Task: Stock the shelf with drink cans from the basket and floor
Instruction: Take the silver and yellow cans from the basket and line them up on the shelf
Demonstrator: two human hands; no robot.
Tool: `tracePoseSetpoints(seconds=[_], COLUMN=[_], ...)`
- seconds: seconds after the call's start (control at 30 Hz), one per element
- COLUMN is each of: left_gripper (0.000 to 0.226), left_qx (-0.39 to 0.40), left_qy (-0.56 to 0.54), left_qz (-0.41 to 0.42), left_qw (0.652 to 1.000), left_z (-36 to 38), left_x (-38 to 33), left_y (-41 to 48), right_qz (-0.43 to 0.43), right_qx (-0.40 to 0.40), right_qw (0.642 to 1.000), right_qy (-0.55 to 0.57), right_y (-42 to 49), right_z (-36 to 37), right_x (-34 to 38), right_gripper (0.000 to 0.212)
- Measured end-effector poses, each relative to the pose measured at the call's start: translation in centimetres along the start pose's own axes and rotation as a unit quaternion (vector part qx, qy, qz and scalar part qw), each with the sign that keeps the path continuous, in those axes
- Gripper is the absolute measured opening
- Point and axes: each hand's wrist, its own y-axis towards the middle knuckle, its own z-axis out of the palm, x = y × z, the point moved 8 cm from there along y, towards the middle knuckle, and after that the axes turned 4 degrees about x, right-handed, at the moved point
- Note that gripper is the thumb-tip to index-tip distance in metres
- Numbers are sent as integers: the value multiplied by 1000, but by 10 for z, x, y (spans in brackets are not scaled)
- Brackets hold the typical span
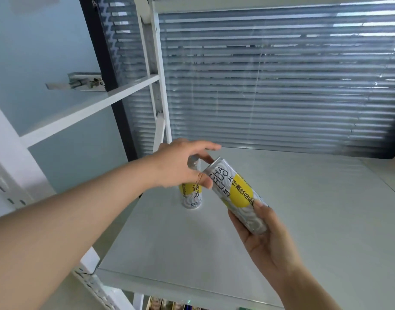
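Cans white-grey with yellow circles: tilted can in right hand grip; left hand loose over upright can

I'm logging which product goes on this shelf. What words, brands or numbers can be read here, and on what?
"CHA LI HUO" in dark capitals: on the tilted can held in the right hand.
Chinese characters over the yellow circle on that can: not clear enough to quote.
Two large Chinese characters, "活力": on the upright can on the shelf, beneath the left hand.
Small print on both cans: too small to read.
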Motion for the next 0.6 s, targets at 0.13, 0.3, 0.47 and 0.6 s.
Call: tracePoseSetpoints(seconds=[0.13, 0.3, 0.47, 0.6], left_gripper=[60, 46, 63, 85], left_qx=[66, 78, 66, -20], left_qy=[-91, -63, 110, 186], left_qz=[-5, 22, 30, -64], left_qw=[994, 995, 991, 980], left_z=[-1, -7, 2, -13], left_x=[4, -9, -18, 21], left_y=[10, 18, 28, 30], right_qz=[49, 73, 10, -40], right_qx=[75, 103, 30, -7], right_qw=[994, 926, 821, 779], right_qy=[-69, -355, -570, -625], right_y=[6, 10, 17, 15], right_z=[2, 4, 1, -12], right_x=[-5, 2, 15, 20], right_gripper=[69, 56, 30, 36])
